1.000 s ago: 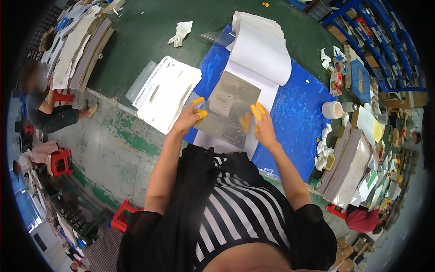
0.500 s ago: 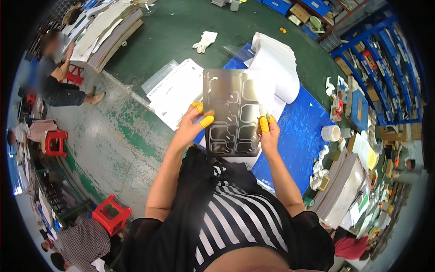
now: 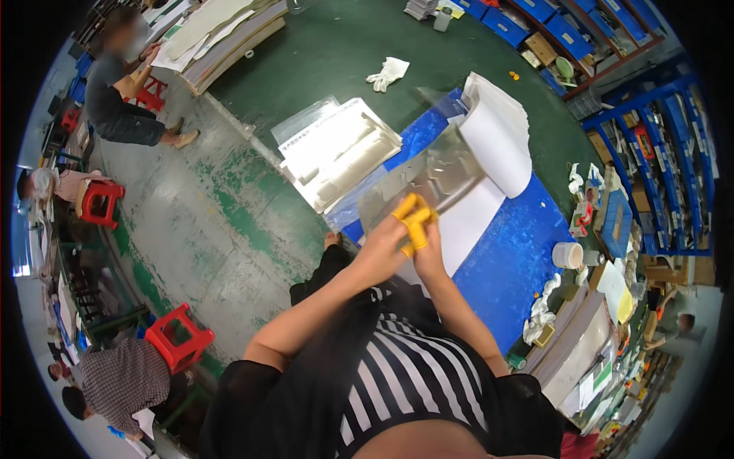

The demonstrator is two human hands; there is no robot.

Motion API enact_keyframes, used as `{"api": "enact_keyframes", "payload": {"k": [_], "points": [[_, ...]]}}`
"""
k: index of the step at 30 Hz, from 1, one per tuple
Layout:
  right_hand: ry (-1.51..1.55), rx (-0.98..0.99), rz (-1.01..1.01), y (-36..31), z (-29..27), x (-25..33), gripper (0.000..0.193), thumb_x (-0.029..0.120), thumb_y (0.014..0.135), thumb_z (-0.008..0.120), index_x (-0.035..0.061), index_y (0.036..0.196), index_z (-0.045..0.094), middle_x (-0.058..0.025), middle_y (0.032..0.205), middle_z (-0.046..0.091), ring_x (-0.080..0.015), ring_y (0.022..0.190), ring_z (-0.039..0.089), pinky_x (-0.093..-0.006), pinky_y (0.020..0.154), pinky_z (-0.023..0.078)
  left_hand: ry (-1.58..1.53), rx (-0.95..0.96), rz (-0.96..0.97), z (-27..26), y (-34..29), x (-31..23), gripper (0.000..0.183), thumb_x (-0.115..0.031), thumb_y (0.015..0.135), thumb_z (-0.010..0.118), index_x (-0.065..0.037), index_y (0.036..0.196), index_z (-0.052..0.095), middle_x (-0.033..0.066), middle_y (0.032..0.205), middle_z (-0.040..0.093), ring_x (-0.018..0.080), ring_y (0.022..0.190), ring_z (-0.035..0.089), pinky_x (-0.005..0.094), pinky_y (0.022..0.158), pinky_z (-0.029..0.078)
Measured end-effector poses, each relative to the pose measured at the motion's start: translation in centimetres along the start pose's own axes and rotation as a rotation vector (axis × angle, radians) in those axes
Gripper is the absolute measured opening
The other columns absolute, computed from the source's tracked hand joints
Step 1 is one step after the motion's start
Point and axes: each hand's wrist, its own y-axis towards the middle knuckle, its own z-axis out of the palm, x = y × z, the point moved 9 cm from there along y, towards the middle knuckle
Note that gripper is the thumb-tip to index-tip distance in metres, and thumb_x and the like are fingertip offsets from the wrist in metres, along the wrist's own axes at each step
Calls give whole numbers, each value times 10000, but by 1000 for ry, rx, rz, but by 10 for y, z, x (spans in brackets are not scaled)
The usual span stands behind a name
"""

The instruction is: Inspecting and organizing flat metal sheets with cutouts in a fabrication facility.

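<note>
A thin, shiny, metal-looking sheet [image 3: 428,174] with raised outlines is tilted above white paper [image 3: 475,222] on the blue work surface, partly blurred. My right hand [image 3: 430,256] is closed on its near edge. Up against it, my left hand [image 3: 382,249] has its fingers pressed together, pointing right across the right fingertips; whatever they pinch is hidden. Yellow finger cots [image 3: 414,222] cover fingertips on both hands. Left of the sheet lies a stack of pale, glossy moulded sheets [image 3: 344,157] on clear film.
A curled white sheet roll [image 3: 501,138] lies behind the work. To the right are a white tub [image 3: 566,255] and crumpled white cloth [image 3: 539,317]. One white glove [image 3: 388,74] rests on the green surface. A red stool [image 3: 180,336] and a seated person [image 3: 126,382] are at lower left.
The sheet has swung from upright, face toward me, to a slanted pose pointing right and away. My hands, formerly on its two sides, have come together at its near edge.
</note>
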Motion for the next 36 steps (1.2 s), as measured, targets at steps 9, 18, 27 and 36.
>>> {"api": "enact_keyframes", "payload": {"k": [9, 18, 27, 36], "points": [[358, -206, 223, 30, -14, -33, 421, 293, 965, 333, -10, 1250, 399, -115, 1221, 491, -220, 1122, 474, -340, 961, 379, 221, -225, -400, -84, 5, 141, 371, -79, 803, 555, -44, 1170, 510, 199, 1074, 545, 325, 979, 530, 354, 810, 439], [-254, -401, 328, 82, -49, -157, 294, 36, 863, 488, -11, 1151, 452, -64, 947, 554, -121, 775, 489, -245, 681, 392, 315, -234, -401, -122, 5, 246, 280, -12, 742, 582, -6, 1022, 578, 178, 783, 538, 278, 679, 549, 354, 598, 433], [-318, -393, 395, 127, -26, -181, 427, 88, 838, 545, 16, 1233, 401, -96, 1078, 545, -174, 914, 572, -270, 737, 483, 500, -210, -310, -155, 75, 303, 174, 2, 731, 556, 21, 904, 566, 211, 934, 524, 375, 863, 516, 419, 753, 428], [-1120, -606, 93, 5, -94, -66, 487, 6, 789, 564, 48, 1253, 424, -180, 1136, 484, -278, 977, 534, -350, 806, 458, 685, -40, -321, -141, 70, 332, 302, -29, 734, 583, -11, 1036, 575, 176, 1031, 520, 350, 974, 478, 426, 830, 398]]}}
